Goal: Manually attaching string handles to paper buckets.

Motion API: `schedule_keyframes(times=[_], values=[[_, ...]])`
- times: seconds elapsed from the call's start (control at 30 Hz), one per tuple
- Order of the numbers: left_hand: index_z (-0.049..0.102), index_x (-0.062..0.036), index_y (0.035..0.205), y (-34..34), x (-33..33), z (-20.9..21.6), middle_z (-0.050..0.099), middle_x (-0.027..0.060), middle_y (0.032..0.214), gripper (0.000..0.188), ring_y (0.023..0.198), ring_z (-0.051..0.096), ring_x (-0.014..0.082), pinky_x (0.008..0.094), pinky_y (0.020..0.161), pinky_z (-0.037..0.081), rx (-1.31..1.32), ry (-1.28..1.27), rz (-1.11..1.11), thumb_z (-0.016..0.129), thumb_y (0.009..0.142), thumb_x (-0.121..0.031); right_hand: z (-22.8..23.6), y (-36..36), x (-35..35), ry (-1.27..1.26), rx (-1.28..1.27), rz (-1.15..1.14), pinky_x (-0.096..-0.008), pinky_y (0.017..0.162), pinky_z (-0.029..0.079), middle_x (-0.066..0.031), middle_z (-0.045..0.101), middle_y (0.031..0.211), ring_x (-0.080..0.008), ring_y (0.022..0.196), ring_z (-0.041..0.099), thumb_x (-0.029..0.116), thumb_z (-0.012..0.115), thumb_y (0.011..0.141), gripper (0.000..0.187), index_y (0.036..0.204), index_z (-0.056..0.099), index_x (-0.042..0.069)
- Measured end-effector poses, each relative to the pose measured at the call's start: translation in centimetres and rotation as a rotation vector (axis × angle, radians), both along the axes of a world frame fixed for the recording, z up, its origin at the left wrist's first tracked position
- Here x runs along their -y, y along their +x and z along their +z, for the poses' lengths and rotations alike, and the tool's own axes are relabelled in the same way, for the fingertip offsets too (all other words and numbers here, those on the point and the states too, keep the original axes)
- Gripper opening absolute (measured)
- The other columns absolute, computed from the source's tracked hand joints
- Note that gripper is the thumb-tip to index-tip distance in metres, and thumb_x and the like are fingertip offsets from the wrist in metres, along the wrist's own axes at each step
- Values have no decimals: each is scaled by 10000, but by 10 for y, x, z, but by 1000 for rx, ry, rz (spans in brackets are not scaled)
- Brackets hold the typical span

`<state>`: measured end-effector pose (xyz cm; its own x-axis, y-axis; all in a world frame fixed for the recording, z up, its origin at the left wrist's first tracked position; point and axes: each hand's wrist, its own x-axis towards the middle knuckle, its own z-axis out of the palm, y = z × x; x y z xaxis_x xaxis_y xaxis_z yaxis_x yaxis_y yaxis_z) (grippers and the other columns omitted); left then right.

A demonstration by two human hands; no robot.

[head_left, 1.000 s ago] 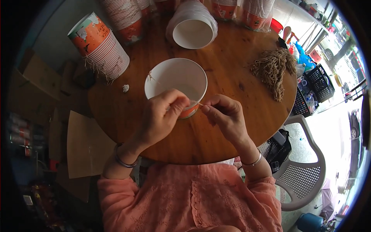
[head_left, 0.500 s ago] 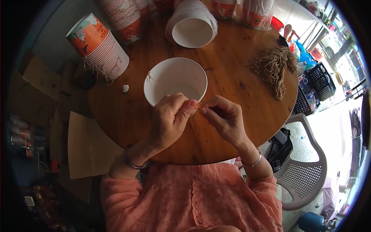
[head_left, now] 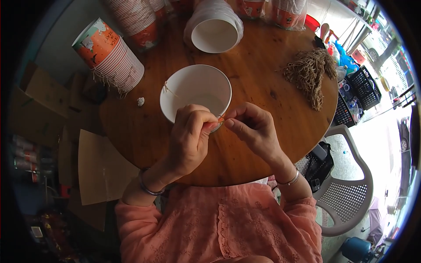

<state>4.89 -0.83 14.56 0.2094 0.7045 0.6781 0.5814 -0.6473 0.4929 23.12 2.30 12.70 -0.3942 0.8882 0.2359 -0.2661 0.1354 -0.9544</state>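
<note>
A white-lined paper bucket point(head_left: 199, 81) sits tilted on the round table right in front of me, its open mouth facing up. Through its left wall runs a short piece of tan string point(head_left: 168, 89). At the bucket's near right rim, my left hand point(head_left: 190, 138) is closed with thumb against fingers, pinching string. My right hand point(head_left: 255, 129) pinches a thin strand between thumb and forefinger, close to the left fingertips. The lower part of the bucket is hidden behind my hands. A heap of tan strings point(head_left: 312, 72) lies on the right of the table.
At the left stands a leaning stack of orange paper buckets point(head_left: 118, 61) with string handles. A plastic-wrapped stack point(head_left: 215, 35) lies at the back, beside more wrapped buckets point(head_left: 287, 17). A small white lump point(head_left: 140, 101) rests left. A grey chair point(head_left: 344, 193) is at the right.
My fingers have shifted slightly around the strand at the bucket's rim, and a bit of string now sticks up between them. The whole view has moved a little.
</note>
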Motion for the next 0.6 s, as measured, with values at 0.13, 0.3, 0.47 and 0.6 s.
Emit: schedule_keyframes(times=[0.13, 0.3, 0.47, 0.6], values=[[555, -44, 938, -2, -1, 1, 574, 90, 907, 131, 834, 548, 279, 370, 767, 439, -125, 110, -3, 611, 852, 38, 16, 8, -10, -108, 123, 146, -170, 565, 384, 50, 595, 761, 2, 670, 490, 119, 650, 929, 103, 934, 657, 17], [553, -38, 991, -3, -5, -7, 583, 101, 942, 188, 845, 568, 297, 386, 781, 443, -215, 164, -49, 646, 835, 13, 8, 16, -32, -264, 194, 207, -186, 482, 328, 58, 557, 687, -13, 561, 437, 176, 646, 924, 133, 923, 664, 44], [538, -26, 1153, 7, -6, -7, 601, 130, 1050, 429, 923, 577, 320, 409, 827, 453, -283, 49, 119, 745, 790, -120, 26, 42, -89, 196, -143, -498, -218, 482, 387, -9, 583, 676, -70, 542, 504, 111, 613, 931, 99, 933, 637, 15], [588, -43, 1061, 12, -20, -20, 612, 68, 848, 313, 823, 611, 260, 377, 742, 445, -474, 36, 159, 729, 785, -86, -9, 40, -101, 335, 23, -619, -241, 590, 478, -48, 621, 765, -108, 648, 588, 102, 570, 957, 127, 944, 615, -16]])
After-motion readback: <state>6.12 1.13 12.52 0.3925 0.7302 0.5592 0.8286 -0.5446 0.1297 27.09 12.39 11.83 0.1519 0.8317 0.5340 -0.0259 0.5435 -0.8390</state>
